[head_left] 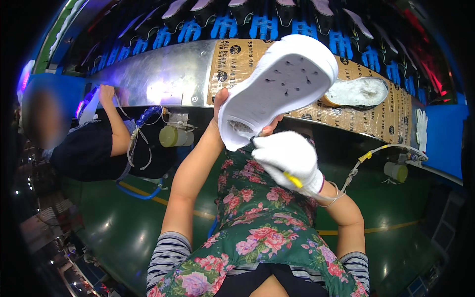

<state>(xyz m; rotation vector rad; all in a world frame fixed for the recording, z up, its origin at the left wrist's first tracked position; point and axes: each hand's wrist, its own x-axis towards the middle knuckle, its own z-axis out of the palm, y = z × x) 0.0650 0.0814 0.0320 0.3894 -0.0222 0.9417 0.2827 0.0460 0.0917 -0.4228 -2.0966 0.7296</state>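
My bare left hand (217, 111) grips a white shoe sole (274, 81), thumb at its near left edge and fingertips showing past the right edge. The sole's hollow inner face is turned up, with several small dark holes at the toe end and a greyish wet-looking patch in the heel. In a white knit glove, my right hand (287, 157) is closed at the heel end. Between its fingers a small dark tip (255, 139) meets the heel rim; the rest of that tool is hidden. A pale hose (351, 174) with yellow bands runs from this hand.
Printed cardboard (237, 62) covers part of the metal bench (153, 74). A whitish, dark-edged shoe-shaped piece (358, 92) lies on it. Behind, blue holders (263, 28) carry shoe parts. A white glove (421, 129) hangs right. At left, a co-worker's arm (116, 119) reaches over the bench.
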